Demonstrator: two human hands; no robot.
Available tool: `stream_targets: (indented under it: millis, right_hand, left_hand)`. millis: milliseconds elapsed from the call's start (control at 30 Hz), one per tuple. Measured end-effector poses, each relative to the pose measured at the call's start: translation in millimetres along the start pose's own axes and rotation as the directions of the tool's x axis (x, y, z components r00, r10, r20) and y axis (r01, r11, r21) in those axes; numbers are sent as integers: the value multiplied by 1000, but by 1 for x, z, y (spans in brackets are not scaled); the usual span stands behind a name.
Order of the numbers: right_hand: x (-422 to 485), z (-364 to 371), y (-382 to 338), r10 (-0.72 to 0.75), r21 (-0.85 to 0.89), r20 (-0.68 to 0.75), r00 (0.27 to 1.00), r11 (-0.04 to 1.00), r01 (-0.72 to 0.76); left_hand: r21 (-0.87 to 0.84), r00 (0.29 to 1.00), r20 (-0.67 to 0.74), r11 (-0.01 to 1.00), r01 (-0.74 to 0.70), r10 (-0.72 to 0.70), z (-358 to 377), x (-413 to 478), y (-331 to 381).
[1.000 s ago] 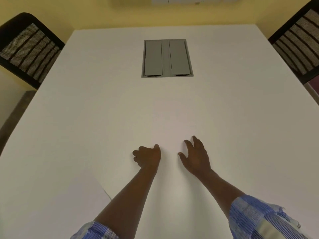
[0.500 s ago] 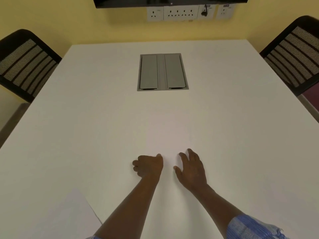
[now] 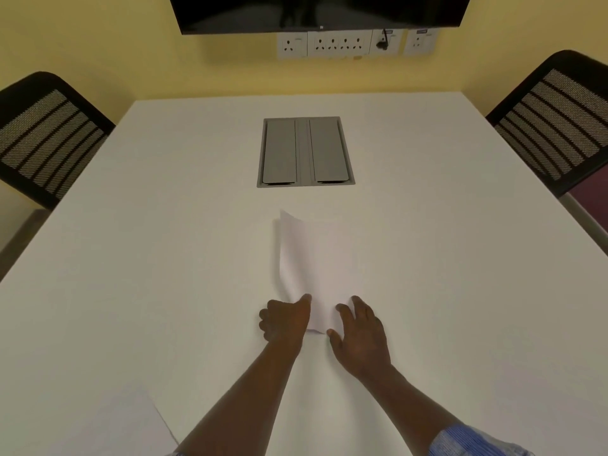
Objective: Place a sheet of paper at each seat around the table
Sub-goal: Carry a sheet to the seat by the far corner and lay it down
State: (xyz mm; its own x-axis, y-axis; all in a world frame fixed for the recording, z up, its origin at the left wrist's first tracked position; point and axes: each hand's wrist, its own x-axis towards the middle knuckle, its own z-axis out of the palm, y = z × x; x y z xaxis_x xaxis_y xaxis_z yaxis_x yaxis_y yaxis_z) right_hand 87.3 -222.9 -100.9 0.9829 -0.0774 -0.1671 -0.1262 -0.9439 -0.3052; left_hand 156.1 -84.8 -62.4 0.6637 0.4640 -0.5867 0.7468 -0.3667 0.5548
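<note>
A white sheet of paper [image 3: 309, 258] is lifted off the middle of the white table [image 3: 131, 258], its left side curling upward. My left hand [image 3: 284, 319] pinches the sheet's near edge between thumb and fingers. My right hand [image 3: 360, 334] rests flat with spread fingers beside it, seemingly on more paper that is hard to tell from the tabletop. Another white sheet [image 3: 108, 426] lies flat at the near left edge of the table.
A grey cable box [image 3: 305, 152] is set into the table beyond the sheet. Black mesh chairs stand at the far left [image 3: 46, 139] and far right [image 3: 556, 123]. A dark screen [image 3: 319, 11] and wall sockets [image 3: 355, 44] are on the yellow wall.
My left hand has pinched and raised a sheet, which now curls up off the table. The view has tilted upward, showing the screen and sockets.
</note>
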Motion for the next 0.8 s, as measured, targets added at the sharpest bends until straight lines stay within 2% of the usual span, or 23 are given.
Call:
stream_targets:
  millis: [133, 267, 467, 700, 800]
  right_hand:
    - [3, -1, 3, -15, -3, -2, 1000, 1000, 15]
    - [9, -1, 3, -18, -11, -12, 1000, 1000, 18]
    - [16, -1, 1, -30, -51, 0, 1000, 998, 30]
    - [20, -3, 0, -43, -67, -5, 999, 997, 42]
    - [21, -5, 1, -56, -66, -8, 998, 996, 55]
  left_hand:
    - [-133, 991, -22, 982, -135, 133, -8, 14, 3]
    - [-78, 957, -147, 962, -261, 248, -21, 27, 6]
    - [-146, 965, -166, 963, -229, 204, -27, 42, 10]
    - [-9, 949, -187, 966, -260, 254, -24, 43, 14]
    - [-15, 947, -197, 965, -263, 255, -23, 39, 16]
